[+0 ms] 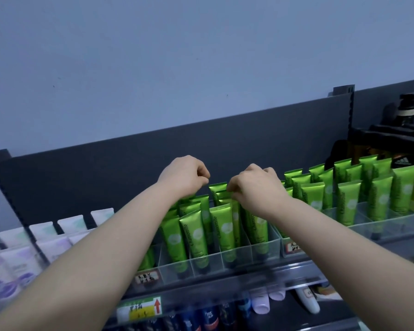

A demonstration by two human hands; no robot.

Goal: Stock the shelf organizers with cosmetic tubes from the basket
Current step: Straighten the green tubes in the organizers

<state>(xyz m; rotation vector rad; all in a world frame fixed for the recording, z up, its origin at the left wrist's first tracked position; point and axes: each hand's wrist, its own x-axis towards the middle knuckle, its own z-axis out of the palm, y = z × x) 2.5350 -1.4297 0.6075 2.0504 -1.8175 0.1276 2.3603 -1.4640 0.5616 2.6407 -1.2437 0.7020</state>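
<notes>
Your right grip (256, 187) pinches the crimped top of one green tube (217, 188), which stands upright in a back row of the middle clear organizer (225, 258). Your left grip (184, 177) has its fingers curled at that tube's other corner, and you cannot tell whether it holds the tube or only touches it.

The other green tubes (194, 240) stand cap-down in rows, and "Chamomile" reads lengthwise along their sides above a pale round mark. A second organizer (392, 218) to your right carries more of the same. Its front compartments show bare floor ahead of the tubes.

Two small handwritten labels (146, 278) sit on the organizer fronts, too blurred to read. A green and yellow shelf tag (141, 309) with a red up-arrow hangs on the rail below, and its print is also illegible. White and lavender tubes (12, 261) fill the left bay, their lettering unclear.

The dark back panel (93, 177) rises just behind your grips. Thin clear dividers separate the lanes. A pump bottle (408, 108) stands on a raised stand at the far right.
</notes>
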